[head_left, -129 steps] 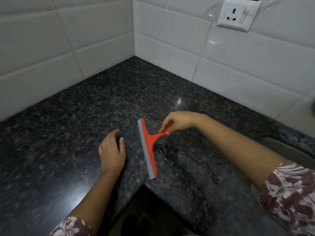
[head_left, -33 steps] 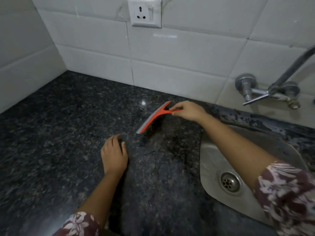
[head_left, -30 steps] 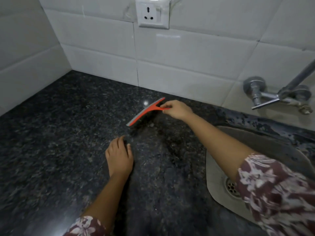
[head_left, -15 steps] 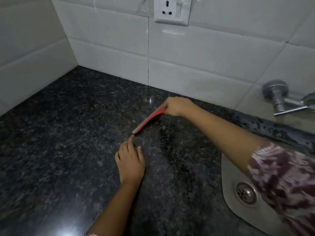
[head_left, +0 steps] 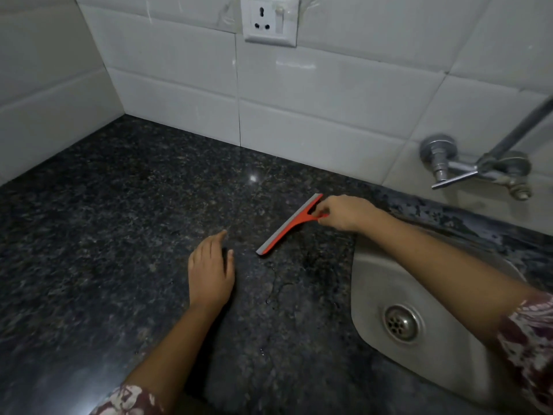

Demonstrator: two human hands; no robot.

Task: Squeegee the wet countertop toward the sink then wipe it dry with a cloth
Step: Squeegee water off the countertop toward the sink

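An orange squeegee (head_left: 288, 224) with a grey rubber blade rests its edge on the dark speckled granite countertop (head_left: 119, 235), just left of the steel sink (head_left: 389, 280). My right hand (head_left: 344, 212) is shut on its short handle, reaching across the sink's corner. Flat on the counter, palm down and fingers together, lies my left hand (head_left: 211, 269), a little left of the blade's near end. Thin streaks and drops of water show on the stone between the blade and the sink. No cloth is in view.
White tiled walls meet in a corner at the back left. A wall socket (head_left: 270, 20) sits above the counter. A metal tap (head_left: 466, 169) projects from the wall over the sink, whose drain (head_left: 401, 323) lies at the lower right.
Over the last second my right hand has drawn the squeegee to the right, closer to the sink rim. My left hand stays flat on the counter. The view has shifted slightly.
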